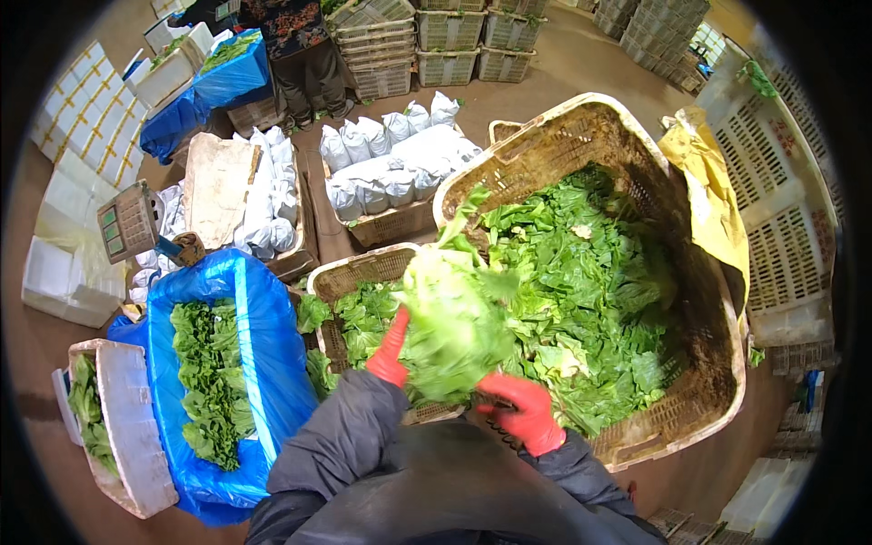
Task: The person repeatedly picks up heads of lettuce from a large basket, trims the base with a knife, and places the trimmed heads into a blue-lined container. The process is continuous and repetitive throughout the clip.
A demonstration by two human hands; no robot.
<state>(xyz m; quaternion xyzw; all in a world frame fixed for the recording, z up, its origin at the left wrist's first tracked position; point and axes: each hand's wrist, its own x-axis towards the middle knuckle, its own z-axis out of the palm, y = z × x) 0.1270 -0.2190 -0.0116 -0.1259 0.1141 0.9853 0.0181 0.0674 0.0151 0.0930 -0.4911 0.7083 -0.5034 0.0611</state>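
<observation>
A leafy green vegetable head (456, 327), blurred by motion, is in front of my body. My left hand (390, 351), in a red glove, grips its left side. My right hand (524, 412), also red-gloved, is at its lower right edge with the fingers bent; whether it holds anything is hidden. A dark coiled cord (503, 434) shows just below that hand. Beneath the head, a smaller plastic crate (361, 262) contains more green heads. To the right, a large stained plastic crate (732, 381) holds a deep pile of loose green leaves (579, 293).
On the left stands a blue-plastic-lined box (272, 361) with leafy greens, beside a white foam box (126, 415). A scale (126, 221) rises behind it. Crates of white-wrapped bundles (402, 163) sit ahead. A person (300, 61) stands near stacked crates (449, 41).
</observation>
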